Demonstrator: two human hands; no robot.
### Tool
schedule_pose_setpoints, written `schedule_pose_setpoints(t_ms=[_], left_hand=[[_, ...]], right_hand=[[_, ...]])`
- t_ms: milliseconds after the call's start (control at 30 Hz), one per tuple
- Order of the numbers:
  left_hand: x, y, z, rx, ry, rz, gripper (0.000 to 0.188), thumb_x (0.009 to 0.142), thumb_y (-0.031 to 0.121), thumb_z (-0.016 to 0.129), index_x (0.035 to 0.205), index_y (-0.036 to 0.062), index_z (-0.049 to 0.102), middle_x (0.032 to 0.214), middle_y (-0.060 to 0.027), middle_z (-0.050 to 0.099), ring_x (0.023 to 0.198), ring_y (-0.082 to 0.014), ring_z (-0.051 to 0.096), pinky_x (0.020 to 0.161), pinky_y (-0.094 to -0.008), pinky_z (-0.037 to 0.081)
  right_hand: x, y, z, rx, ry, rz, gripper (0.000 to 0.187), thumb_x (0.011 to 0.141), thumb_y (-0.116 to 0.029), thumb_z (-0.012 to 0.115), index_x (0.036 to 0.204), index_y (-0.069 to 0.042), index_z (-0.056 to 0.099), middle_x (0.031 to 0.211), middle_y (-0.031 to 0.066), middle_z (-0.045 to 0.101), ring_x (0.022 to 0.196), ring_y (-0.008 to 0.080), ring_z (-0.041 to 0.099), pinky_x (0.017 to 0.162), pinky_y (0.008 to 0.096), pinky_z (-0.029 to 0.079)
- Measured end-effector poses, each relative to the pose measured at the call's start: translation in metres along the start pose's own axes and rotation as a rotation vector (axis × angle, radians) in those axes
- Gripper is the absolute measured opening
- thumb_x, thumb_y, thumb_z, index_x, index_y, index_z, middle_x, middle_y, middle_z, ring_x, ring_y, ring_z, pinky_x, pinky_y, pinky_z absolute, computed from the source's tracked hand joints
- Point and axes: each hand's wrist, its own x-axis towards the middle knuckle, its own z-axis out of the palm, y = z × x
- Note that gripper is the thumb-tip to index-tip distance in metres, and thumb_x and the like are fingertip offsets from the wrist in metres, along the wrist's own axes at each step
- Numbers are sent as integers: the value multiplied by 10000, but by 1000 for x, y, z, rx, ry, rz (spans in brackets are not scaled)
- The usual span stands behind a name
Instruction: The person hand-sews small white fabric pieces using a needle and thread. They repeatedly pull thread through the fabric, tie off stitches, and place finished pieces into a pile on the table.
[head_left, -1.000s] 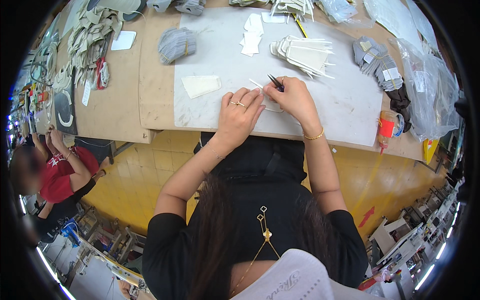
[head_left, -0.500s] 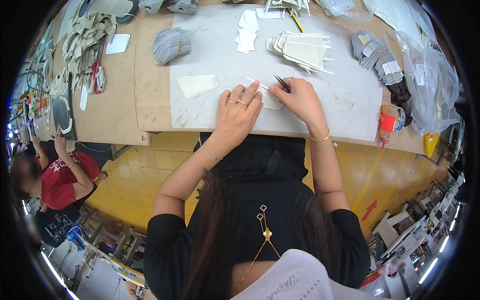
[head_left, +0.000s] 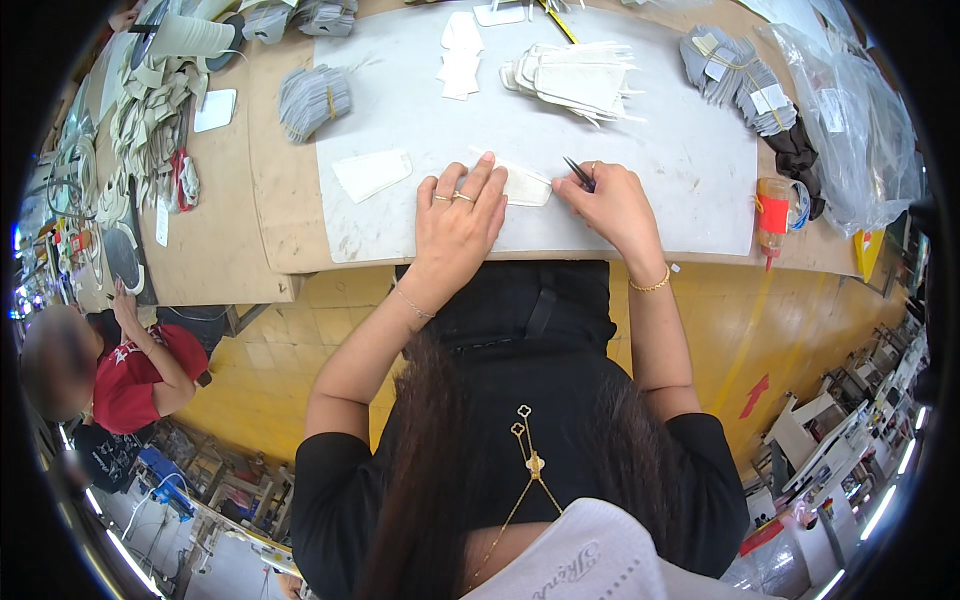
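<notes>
My left hand (head_left: 458, 215) lies with fingers stretched over a cream fabric piece (head_left: 526, 187), pressing it on the grey sheet; part of the piece is hidden under the fingers. Dark tweezers (head_left: 577, 172) are gripped in my right hand (head_left: 615, 205), their tips pointing up and away to the left. The thumb and fingertips of that hand are at the right end of the piece. Left of my left hand lies another cream piece (head_left: 372, 175), flat and stitched along its edge. A stack of similar cream pieces (head_left: 575, 80) sits farther back.
Bundled grey pieces (head_left: 314, 102) lie at the back left, more grey bundles (head_left: 735, 75) at the back right. White cards (head_left: 460, 65) sit mid-table. A red-banded bottle (head_left: 772, 220) and clear plastic bags (head_left: 850, 130) are at the right. A person in red (head_left: 150, 375) works at the left.
My right hand has moved to the right, from the upper edge of the cream piece to its right end. My left hand stays on the piece. The view has shifted slightly.
</notes>
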Motion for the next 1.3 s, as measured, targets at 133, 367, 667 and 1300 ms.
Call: schedule_pose_setpoints(t_ms=[133,367,667,1300], left_hand=[[1,1,-1,22,-21,10,456,860,163,744,1304,123,647,1327,-54,631,1132,-259,551,972,-410,400],[3,1,-6,42,-63,35,442,871,185,740,1306,168,665,1286,-62,626,1125,-279,541,965,-429,394],[23,-4,-22,-368,-137,218,237,872,148,725,1098,75,716,1165,-75,645,1094,-243,595,954,-400,436],[52,-28,-8,-201,-267,543,279,865,179,708,1123,79,673,1286,-21,643,1173,-201,580,974,-436,435]], right_hand=[[0,-2,0,-35,14,-34,344,866,-303,725,765,25,698,614,119,633,552,208,594,554,342,470],[0,-8,-1,-118,27,-35,313,818,-296,720,786,15,736,729,216,690,709,383,692,682,425,544],[7,-1,-4,-465,190,-538,181,866,-239,730,875,-62,691,816,92,679,703,312,670,628,413,536],[-27,28,19,-381,478,-705,272,787,-26,678,1038,-90,763,847,27,605,687,171,642,594,307,530]])
